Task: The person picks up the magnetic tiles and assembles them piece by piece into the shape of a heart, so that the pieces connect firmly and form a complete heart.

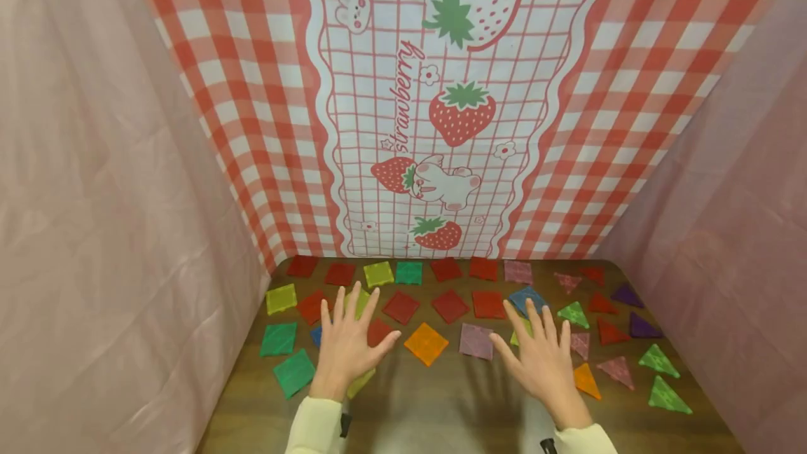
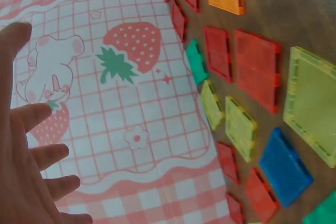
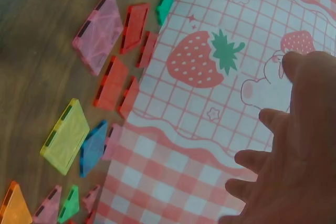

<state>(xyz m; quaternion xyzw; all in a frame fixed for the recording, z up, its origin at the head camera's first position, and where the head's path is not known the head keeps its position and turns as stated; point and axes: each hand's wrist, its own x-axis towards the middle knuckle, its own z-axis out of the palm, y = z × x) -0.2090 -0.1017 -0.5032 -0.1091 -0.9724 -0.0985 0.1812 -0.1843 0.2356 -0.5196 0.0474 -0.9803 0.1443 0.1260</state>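
Tiles: flat translucent squares and triangles lie loose in rough rows across the wooden table (image 1: 441, 405), squares toward the left and middle, triangles toward the right; none is joined to another or stood on edge.
Left hand (image 1: 347, 342): fingers spread wide and straight, palm down over a red square (image 1: 380, 331) and a yellow-green square (image 1: 361, 382), gripping nothing.
Right hand (image 1: 542, 359): likewise splayed and empty, hovering beside a pink square (image 1: 476, 340), with an orange triangle (image 1: 586, 380) just to its outer side.
Progress: judged at the very start (every piece appears unassembled, nothing lifted); all building or sorting is left to do.
Between hands: an orange square (image 1: 426, 343) sits untouched on bare wood.
Hidden: tiles under both palms are partly covered, so contact with them cannot be told from above.
Wrist views: these show mainly the strawberry backdrop (image 1: 441, 90) and fingers at the frame edge; the fingertips' height over the table is unclear.
Cut off: both sleeves leave the bottom edge of the head view.
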